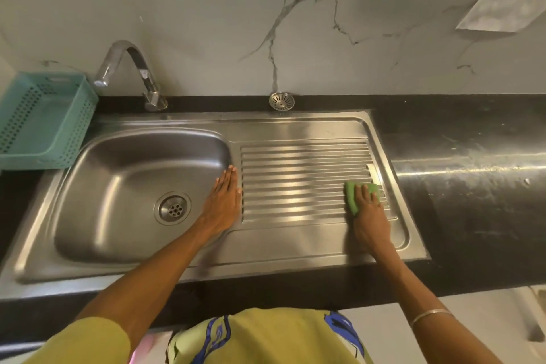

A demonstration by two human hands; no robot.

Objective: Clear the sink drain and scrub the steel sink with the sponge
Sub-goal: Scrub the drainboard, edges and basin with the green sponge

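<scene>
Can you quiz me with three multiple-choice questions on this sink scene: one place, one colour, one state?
1. Where is the loose round steel drain strainer?
A. in the basin
B. on the black counter behind the sink
C. in the basket

2. What colour is the perforated plastic basket?
A. red
B. white
C. teal

3. How is the left hand?
A. flat on the steel sink
B. gripping the tap
C. holding a cup

Key: 1 B, it lies by the wall; 2 C, teal walls; 3 A, fingers straight beside the basin. The right hand presses the green sponge.
</scene>
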